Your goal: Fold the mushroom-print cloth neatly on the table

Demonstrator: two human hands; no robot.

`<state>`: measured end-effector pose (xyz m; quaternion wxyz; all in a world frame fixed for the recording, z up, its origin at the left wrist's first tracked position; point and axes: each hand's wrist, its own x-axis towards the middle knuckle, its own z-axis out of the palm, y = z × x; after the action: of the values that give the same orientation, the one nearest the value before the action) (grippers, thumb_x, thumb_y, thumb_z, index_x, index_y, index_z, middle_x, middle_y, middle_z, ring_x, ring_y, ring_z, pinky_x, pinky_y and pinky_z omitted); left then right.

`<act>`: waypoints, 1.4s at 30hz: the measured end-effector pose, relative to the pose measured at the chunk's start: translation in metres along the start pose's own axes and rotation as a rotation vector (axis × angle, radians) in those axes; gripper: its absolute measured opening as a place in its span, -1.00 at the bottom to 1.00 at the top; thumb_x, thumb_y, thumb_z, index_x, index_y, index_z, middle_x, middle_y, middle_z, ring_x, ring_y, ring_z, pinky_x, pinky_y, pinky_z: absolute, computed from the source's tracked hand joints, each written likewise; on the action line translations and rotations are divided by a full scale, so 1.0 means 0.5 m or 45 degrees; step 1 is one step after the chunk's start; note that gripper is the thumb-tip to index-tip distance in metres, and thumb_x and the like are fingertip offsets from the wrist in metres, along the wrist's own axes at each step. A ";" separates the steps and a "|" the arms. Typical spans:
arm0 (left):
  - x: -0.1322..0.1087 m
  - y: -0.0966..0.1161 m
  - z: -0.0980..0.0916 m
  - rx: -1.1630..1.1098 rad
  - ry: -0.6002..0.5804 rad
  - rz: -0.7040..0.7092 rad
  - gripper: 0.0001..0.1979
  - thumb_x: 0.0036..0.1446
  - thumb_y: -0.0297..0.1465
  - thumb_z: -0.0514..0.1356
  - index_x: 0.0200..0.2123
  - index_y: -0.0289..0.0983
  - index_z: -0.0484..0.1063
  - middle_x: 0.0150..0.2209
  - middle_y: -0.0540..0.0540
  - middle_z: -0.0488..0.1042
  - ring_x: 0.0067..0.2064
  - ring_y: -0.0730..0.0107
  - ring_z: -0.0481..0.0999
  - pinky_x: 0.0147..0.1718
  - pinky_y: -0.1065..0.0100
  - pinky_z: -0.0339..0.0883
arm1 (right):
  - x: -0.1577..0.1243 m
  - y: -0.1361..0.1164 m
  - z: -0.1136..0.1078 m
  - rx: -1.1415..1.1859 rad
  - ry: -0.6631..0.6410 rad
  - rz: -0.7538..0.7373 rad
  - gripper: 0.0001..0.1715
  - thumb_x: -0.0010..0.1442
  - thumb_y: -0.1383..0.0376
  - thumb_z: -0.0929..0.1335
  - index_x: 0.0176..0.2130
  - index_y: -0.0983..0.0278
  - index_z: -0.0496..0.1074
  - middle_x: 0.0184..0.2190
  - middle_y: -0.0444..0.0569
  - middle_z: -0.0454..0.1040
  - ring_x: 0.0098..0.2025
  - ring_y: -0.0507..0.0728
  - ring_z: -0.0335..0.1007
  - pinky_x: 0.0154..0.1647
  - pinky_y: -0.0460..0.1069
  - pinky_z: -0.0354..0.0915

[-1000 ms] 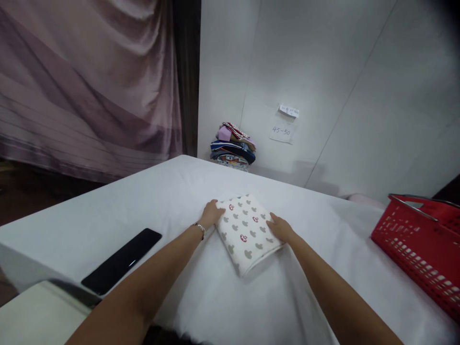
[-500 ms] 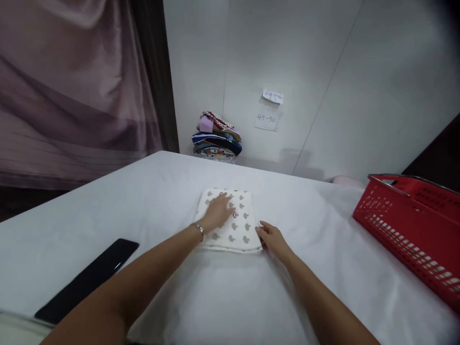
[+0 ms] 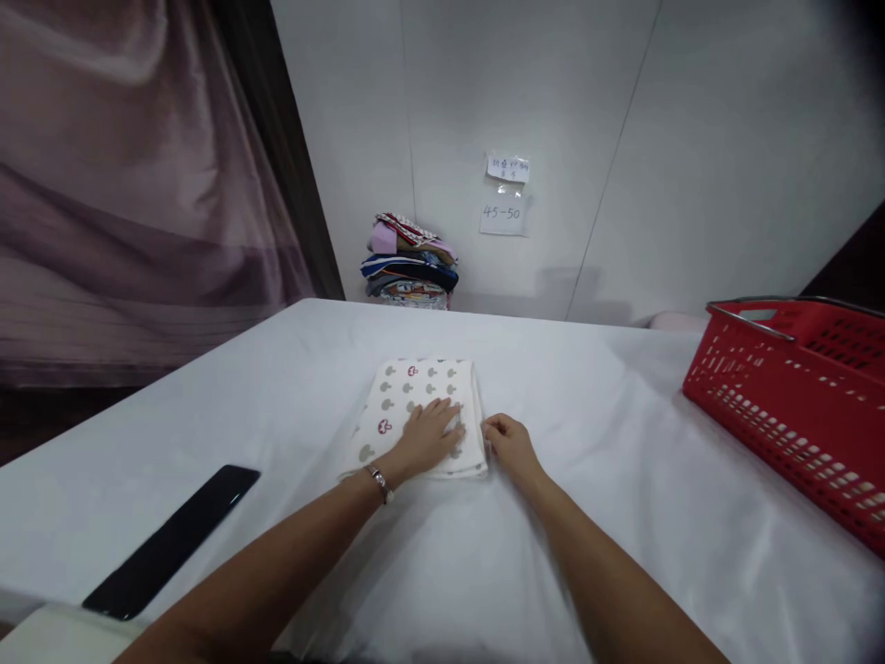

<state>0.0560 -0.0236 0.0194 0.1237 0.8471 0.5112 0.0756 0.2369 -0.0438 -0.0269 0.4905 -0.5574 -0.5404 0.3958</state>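
Note:
A folded white cloth [image 3: 407,392] with grey and red mushroom-like prints lies flat on the white-covered table [image 3: 573,397]. My left hand [image 3: 429,435] rests on its lower right part, fingers spread and palm down, with a bracelet at the wrist. At the cloth's right edge is my right hand [image 3: 510,443], its thumb and forefinger pinched together on the edge. The other fingers of that hand are curled, and the fingertips are small in view.
A black flat object [image 3: 172,539] lies on the table at the left. A red basket [image 3: 795,406] with a metal handle stands at the right. Folded clothes [image 3: 411,263] are stacked by the back wall, left of a paper sign [image 3: 502,214]. A pink curtain [image 3: 138,184] hangs at the left.
My left hand has moved from the cloth's upper middle to its lower right. The cloth's folded right edge looks different, and its prints show in other places. My right hand has closed at that edge.

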 end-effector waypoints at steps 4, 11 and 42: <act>-0.016 0.036 0.013 0.012 0.049 -0.029 -0.53 0.21 -0.23 -0.05 0.16 -0.21 0.15 0.27 -0.13 0.03 0.29 0.13 -0.10 0.19 -0.02 -0.20 | -0.001 0.003 0.003 -0.076 -0.033 -0.004 -0.80 0.00 0.21 0.27 -0.47 0.27 0.39 -0.60 -0.16 0.36 -0.53 0.02 0.24 -0.52 -0.11 0.17; -0.026 0.050 0.029 0.022 0.188 -0.007 -0.63 0.21 -0.32 -0.04 0.07 -0.20 0.24 0.24 -0.14 0.09 0.27 0.12 -0.01 0.17 -0.02 -0.12 | -0.010 -0.017 0.000 -0.176 -0.028 0.024 -0.72 0.02 0.13 0.28 -0.54 0.28 0.37 -0.62 -0.14 0.37 -0.54 0.02 0.24 -0.51 -0.12 0.16; -0.035 0.040 0.044 0.056 0.245 0.049 -0.60 0.24 -0.36 -0.12 0.13 -0.14 0.20 0.24 -0.07 0.11 0.26 0.18 0.02 0.17 -0.03 -0.12 | -0.010 -0.020 0.011 -0.255 -0.069 0.053 -0.73 -0.03 0.13 0.31 -0.58 0.27 0.31 -0.66 -0.18 0.32 -0.56 0.00 0.19 -0.54 -0.12 0.09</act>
<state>0.0705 -0.0510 0.0040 0.0540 0.8482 0.5059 0.1475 0.2289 -0.0490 -0.0187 0.4092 -0.6038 -0.5785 0.3651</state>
